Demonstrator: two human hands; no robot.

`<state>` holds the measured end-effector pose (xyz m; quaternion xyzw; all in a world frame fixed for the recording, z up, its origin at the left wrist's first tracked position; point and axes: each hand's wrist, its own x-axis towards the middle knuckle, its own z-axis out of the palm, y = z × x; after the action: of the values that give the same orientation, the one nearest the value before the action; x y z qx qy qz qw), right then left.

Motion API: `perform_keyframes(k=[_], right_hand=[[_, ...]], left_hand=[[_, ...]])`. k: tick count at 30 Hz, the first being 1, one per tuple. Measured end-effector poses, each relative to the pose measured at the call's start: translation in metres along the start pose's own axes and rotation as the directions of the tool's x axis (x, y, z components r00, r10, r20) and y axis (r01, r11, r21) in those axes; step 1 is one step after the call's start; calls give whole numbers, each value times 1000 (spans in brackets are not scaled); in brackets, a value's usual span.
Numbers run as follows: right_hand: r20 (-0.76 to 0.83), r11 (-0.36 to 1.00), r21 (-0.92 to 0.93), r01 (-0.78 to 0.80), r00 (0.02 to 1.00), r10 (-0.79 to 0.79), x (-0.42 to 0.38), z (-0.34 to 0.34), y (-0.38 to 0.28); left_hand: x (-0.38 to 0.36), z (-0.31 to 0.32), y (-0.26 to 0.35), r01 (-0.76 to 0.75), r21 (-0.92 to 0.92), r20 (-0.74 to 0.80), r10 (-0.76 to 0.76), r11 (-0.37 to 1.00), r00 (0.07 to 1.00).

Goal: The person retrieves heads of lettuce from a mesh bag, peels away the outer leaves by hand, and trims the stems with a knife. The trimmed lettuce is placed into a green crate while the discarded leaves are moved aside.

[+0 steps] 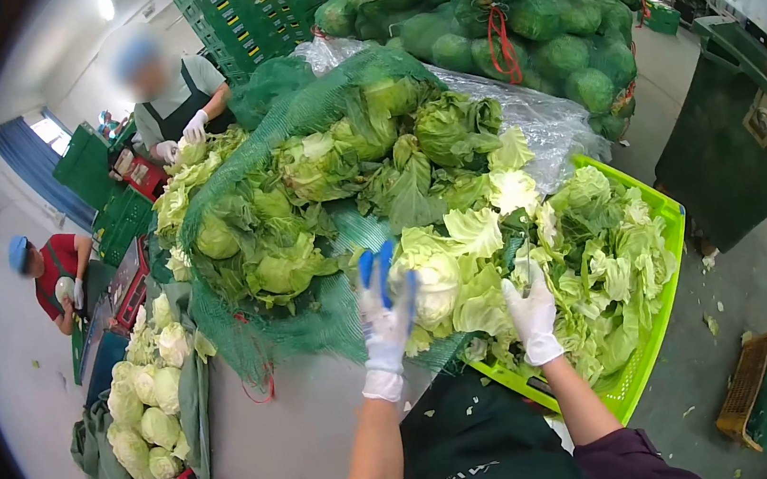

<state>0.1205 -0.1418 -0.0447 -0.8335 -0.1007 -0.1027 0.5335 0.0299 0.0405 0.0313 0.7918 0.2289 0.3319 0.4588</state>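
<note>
My left hand [384, 321], in a white glove with blue on the fingers, is raised beside a pale trimmed cabbage [434, 286]. Its fingers are spread and somewhat blurred. At the near side of the lime-green crate [645, 378], my right hand [534, 315], gloved in white, has thumb and fingers apart close to loose cabbage leaves [479, 297]. More torn leaves [611, 283] heap up inside that crate. Ahead of my left hand, leafy cabbages [281, 223] lie on an opened green net sack [255, 327].
Full net sacks of cabbages [558, 22] are piled at the back. Trimmed cabbages [146, 412] sit in a cloth-lined container at left. Two people work across and to the left. A dark wheeled bin [726, 140] and a yellow basket [751, 386] stand at right.
</note>
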Motion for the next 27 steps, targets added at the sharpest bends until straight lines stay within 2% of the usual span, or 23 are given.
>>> perform_keyframes(k=[1, 2, 3, 4, 6, 7, 8, 10, 11, 12, 14, 15, 16, 17, 18, 19, 20, 21, 22, 24, 25, 27], right_hand=[[158, 991, 106, -76, 986, 59, -1, -9, -25], [242, 929, 317, -189, 964, 114, -9, -4, -34], [358, 840, 457, -292, 925, 126, -13, -3, -52], [468, 720, 570, -395, 877, 111, -12, -2, -67], [573, 741, 493, -455, 811, 117, -2, 24, -54], [631, 730, 424, -536, 753, 186, 3, 42, -37], [634, 727, 427, -538, 751, 183, 8, 49, -33], [620, 864, 126, -487, 719, 315, 15, 66, -29], [617, 864, 123, -489, 719, 319, 13, 76, -19], [585, 891, 176, -419, 772, 248, 12, 84, -7], [627, 789, 261, -556, 719, 300, 13, 72, -11], [635, 746, 306, -592, 711, 303, 14, 70, -10], [646, 697, 345, -629, 698, 310, 13, 69, -9], [567, 802, 321, -504, 781, 263, 10, 66, -18], [537, 859, 269, -436, 808, 242, 8, 60, -27], [445, 936, 274, -220, 892, 79, 2, 61, -28], [348, 967, 255, 7, 932, -99, -2, 55, -46], [423, 958, 282, 58, 888, -178, -4, 47, -63], [491, 945, 310, 105, 833, -254, -9, 26, -104], [570, 904, 348, 249, 709, -415, -19, 16, -135], [570, 866, 311, 392, 652, -500, -22, 21, -137], [545, 823, 347, 450, 618, -567, -22, 24, -136]], left_hand=[[-4, 5, 11, -124, 195, 114, 103, 973, 988], [-9, 11, 15, -259, 363, 242, 178, 895, 954], [-12, 20, 3, -272, 456, 294, 145, 848, 945], [-11, 22, 0, -270, 451, 291, 146, 851, 946], [-4, 17, -6, -150, 294, 233, 82, 944, 969], [2, 14, -27, -14, -103, 265, 41, 995, 963], [3, 11, -29, 124, -463, 244, -8, 878, 970], [12, -9, -58, 315, -614, 262, -190, 724, 946], [12, -17, -59, 355, -748, 268, -235, 560, 934], [14, -24, -85, 338, -820, 273, -203, 462, 940], [11, -45, -86, 466, -884, 462, -219, -39, 859], [7, -54, -87, 439, -898, 434, -227, -31, 872], [0, -61, -82, 416, -905, 424, -135, -83, 895], [-6, -67, -77, 399, -907, 407, -40, -134, 913], [-11, -71, -71, 377, -917, 385, -45, -128, 922], [-15, -72, -66, 276, -959, 284, -140, -69, 949], [-19, -71, -60, 181, -984, 177, -228, -5, 957], [-24, -68, -55, 106, -971, 50, -248, 216, 968], [-29, -63, -50, 96, -973, 42, -247, 212, 968], [-34, -56, -39, 16, -951, -51, -205, 310, 977], [-37, -55, -25, 48, -962, -13, -221, 267, 975], [-38, -56, -30, 20, -956, -39, -195, 293, 980]])
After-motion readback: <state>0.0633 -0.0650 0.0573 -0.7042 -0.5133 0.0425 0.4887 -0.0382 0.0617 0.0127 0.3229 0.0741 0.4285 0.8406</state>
